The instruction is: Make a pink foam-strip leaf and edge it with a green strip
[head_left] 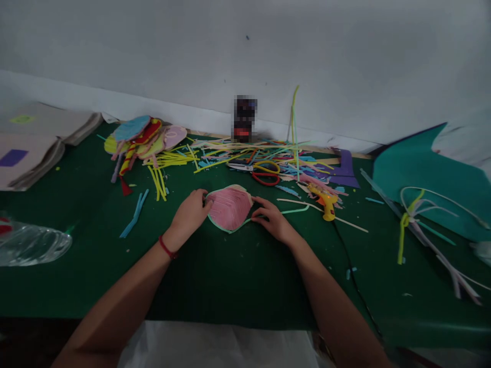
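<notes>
A pink rounded piece with striped strips across its face (pixel 230 208) lies on the green tabletop in front of me, edged with a pale green strip. My left hand (pixel 192 210) grips its left edge, thumb on top. At the right edge, my right hand (pixel 270 219) has its fingers bent around the green edging strip (pixel 295 210), whose loose length runs out past the hand to the right. The fingertips of the right hand partly cover the edge there. A yellow hot glue gun (pixel 325 200) lies right of that hand, its nozzle pointing up and left.
Scissors with red and yellow handles (pixel 266 173) lie by a heap of coloured strips (pixel 230 153). Finished-looking colourful pieces (pixel 141 135) are stacked back left. A plastic bottle (pixel 36 245) lies at left, below stacks of paper pads (pixel 28 158). Teal sheet (pixel 429 174) stands at right. The glue gun's black cord (pixel 355 281) crosses the front right.
</notes>
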`<state>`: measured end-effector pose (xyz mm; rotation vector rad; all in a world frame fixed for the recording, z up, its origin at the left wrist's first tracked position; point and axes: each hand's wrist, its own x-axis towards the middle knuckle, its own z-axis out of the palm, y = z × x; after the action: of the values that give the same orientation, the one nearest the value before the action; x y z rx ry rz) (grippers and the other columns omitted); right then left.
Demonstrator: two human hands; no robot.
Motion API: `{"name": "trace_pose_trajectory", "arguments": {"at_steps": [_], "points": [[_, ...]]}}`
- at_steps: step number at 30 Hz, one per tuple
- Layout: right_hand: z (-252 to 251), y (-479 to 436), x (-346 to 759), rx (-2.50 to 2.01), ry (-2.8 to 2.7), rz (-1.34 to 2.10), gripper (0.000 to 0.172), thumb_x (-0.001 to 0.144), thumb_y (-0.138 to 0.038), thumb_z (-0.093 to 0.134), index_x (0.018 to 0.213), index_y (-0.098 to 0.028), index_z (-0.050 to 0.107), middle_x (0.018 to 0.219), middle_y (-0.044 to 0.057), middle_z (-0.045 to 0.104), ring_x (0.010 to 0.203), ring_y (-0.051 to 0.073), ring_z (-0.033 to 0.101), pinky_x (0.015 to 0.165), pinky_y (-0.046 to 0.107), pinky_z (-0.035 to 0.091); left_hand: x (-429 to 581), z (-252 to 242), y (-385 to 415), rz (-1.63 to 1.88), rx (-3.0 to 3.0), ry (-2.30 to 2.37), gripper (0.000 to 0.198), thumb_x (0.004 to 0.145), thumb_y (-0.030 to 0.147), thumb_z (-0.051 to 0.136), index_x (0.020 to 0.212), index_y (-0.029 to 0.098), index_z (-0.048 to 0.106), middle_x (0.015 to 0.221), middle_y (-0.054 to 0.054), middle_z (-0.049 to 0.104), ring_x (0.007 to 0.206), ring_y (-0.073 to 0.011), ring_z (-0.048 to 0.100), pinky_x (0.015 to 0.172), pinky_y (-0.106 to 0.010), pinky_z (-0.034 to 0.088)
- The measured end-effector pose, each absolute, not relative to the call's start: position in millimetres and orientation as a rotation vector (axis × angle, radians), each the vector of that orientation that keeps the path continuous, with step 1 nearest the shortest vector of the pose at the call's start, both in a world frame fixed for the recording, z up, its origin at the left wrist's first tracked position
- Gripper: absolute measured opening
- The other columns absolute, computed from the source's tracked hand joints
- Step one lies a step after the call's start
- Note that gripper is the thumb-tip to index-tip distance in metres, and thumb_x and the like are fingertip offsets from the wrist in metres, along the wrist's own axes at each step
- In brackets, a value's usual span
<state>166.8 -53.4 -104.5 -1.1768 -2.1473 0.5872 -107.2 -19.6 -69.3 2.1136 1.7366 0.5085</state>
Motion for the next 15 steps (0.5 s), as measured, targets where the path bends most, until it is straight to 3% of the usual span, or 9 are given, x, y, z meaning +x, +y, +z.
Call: {"name": "trace_pose_trajectory", "arguments": {"at_steps": [3,11,15], "points": [[-100,-56,169,-1.188,-2.143,0.646,0.005,0.087,-0.021,0.062,0.084,-0.020,0.066,0.136,0.013,0.053,0.126,0.024,0.050,0.104,0.048,0.041,-107,-73,-15,0.575,2.022,1.674,0.034,0.086,0.026,0.051,0.115,0.010,0.054,0.102,-0.013,0.065,0.088,-0.0233,0.063,0.080,-0.037,0.050],[-84,-70,181,-1.253,-2.134,0.737,0.008,0.089,-0.022,0.059,0.083,-0.020,0.066,0.133,0.011,0.053,0.126,0.024,0.049,0.105,0.047,0.039,-106,-86,-6,0.727,1.931,1.502,0.036,0.083,0.020,0.054,0.119,0.014,0.054,0.113,-0.011,0.064,0.097,-0.0199,0.063,0.087,-0.036,0.052],[-73,-75,180,-1.265,-2.154,0.683,0.009,0.088,-0.023,0.061,0.083,-0.021,0.067,0.117,0.009,0.057,0.114,0.024,0.054,0.098,0.044,0.044,-109,-74,-11,0.714,2.247,1.539,0.025,0.087,0.021,0.052,0.112,0.016,0.058,0.114,-0.012,0.059,0.106,-0.0242,0.057,0.094,-0.043,0.046]]}}
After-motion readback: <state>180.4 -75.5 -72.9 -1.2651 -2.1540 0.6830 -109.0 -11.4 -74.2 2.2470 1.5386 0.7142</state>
